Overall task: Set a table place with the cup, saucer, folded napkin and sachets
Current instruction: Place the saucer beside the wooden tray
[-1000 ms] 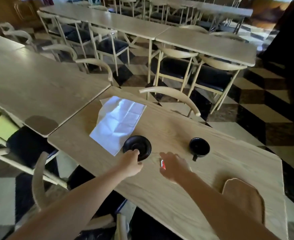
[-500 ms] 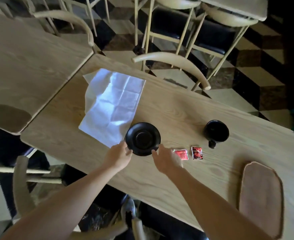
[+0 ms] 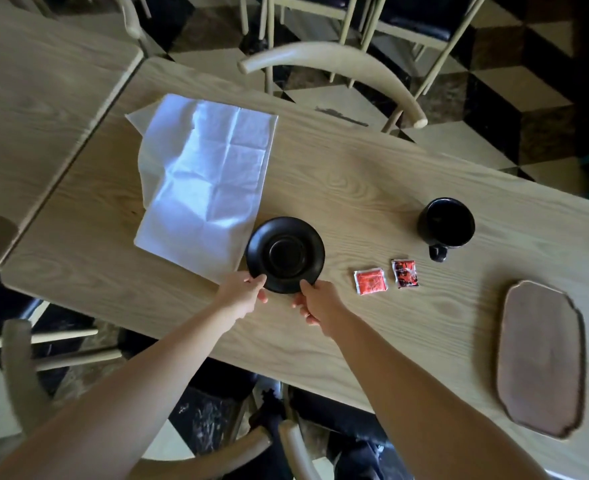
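A black saucer [image 3: 285, 254] lies on the wooden table [image 3: 355, 188], its left rim overlapping a corner of an unfolded white napkin [image 3: 203, 181]. My left hand [image 3: 242, 292] pinches the saucer's near left rim and my right hand [image 3: 315, 301] pinches its near right rim. Two red sachets lie flat to the right: a lighter sachet [image 3: 370, 281] and a darker sachet [image 3: 404, 273]. A black cup [image 3: 446, 223] stands upright farther right, its handle pointing toward me.
A brown wooden board [image 3: 542, 358] lies at the table's right end. A second table [image 3: 33, 84] butts against the left side. Curved chair backs stand at the far edge [image 3: 338, 64] and at the near edge [image 3: 22, 372].
My view has tilted down and come closer. My right hand moved left off the sachets, baring both, and now grips the saucer's near rim alongside the left hand.
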`<action>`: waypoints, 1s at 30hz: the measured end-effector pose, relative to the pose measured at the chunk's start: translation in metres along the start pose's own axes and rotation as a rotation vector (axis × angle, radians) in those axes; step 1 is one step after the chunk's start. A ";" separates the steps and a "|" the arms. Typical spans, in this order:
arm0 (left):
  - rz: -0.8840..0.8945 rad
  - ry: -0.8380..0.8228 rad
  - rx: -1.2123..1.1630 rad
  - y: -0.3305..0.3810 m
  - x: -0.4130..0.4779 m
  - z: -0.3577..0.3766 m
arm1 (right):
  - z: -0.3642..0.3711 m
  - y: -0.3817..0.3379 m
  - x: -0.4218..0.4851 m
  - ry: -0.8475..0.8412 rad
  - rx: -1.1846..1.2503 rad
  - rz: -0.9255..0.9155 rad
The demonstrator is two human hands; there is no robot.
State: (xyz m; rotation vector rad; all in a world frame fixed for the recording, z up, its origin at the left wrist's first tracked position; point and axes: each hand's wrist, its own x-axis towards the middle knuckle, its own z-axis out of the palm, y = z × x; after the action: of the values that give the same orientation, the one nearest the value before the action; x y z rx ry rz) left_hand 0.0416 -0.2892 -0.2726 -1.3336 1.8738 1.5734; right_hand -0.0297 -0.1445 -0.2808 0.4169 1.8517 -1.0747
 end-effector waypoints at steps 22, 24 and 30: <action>-0.089 -0.300 -0.120 0.049 -0.084 0.116 | -0.143 0.044 -0.076 0.138 0.209 -0.060; -0.065 -0.338 -0.078 0.057 -0.097 0.146 | -0.172 0.060 -0.086 0.169 0.240 -0.053; -0.061 -0.477 0.014 0.067 -0.125 0.226 | -0.253 0.106 -0.112 0.276 0.263 -0.022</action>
State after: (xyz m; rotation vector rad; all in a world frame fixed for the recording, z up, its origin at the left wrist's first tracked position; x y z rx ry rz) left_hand -0.0170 -0.0364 -0.2126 -0.8951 1.5317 1.6622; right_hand -0.0408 0.1380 -0.1904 0.7303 1.9607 -1.3364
